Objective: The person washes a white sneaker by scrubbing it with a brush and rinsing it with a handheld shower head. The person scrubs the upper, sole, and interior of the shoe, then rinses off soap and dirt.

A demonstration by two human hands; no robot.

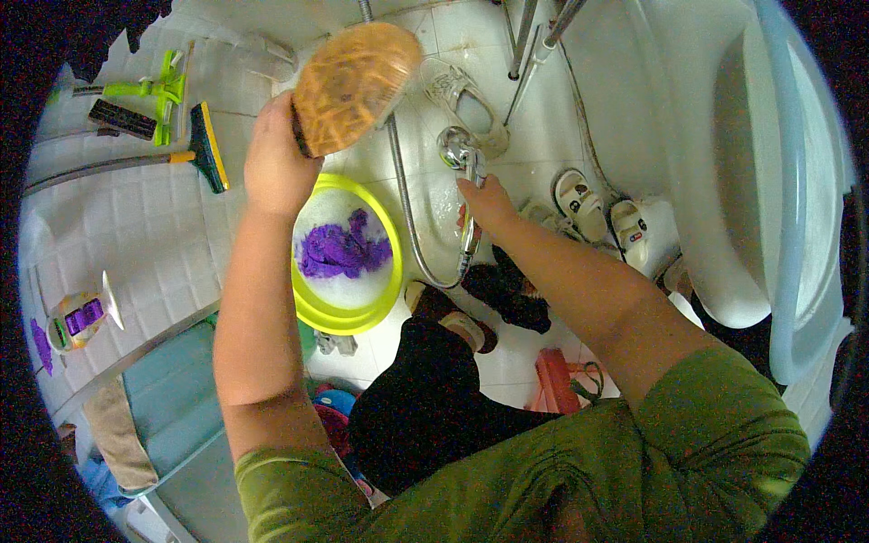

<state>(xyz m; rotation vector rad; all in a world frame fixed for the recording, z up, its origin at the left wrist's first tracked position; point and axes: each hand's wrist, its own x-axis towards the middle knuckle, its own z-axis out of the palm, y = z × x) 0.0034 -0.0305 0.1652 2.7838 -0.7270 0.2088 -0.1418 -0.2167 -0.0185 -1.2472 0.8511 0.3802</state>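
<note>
My left hand [284, 156] grips one end of a shoe, its tan patterned rubber sole [356, 88] turned towards me, slightly blurred. In my right hand [485, 207] is a chrome shower head [458, 147] held by its handle, with its metal hose [400, 159] looping down and up between my hands. A pale shoe [468, 108] lies on the floor just beyond the shower head. Below my left hand stands a lime-green basin [349, 319] with suds and a purple cloth [346, 248] in it. Whether water leaves the shower head is hard to tell.
White slippers [580, 203] and a washbasin or tub with a light-blue rim [784, 203] are at the right. Metal poles [523, 41] stand at the top. Squeegees [210, 146] hang on the left tiled wall. A red plastic stool [557, 380] sits near my feet.
</note>
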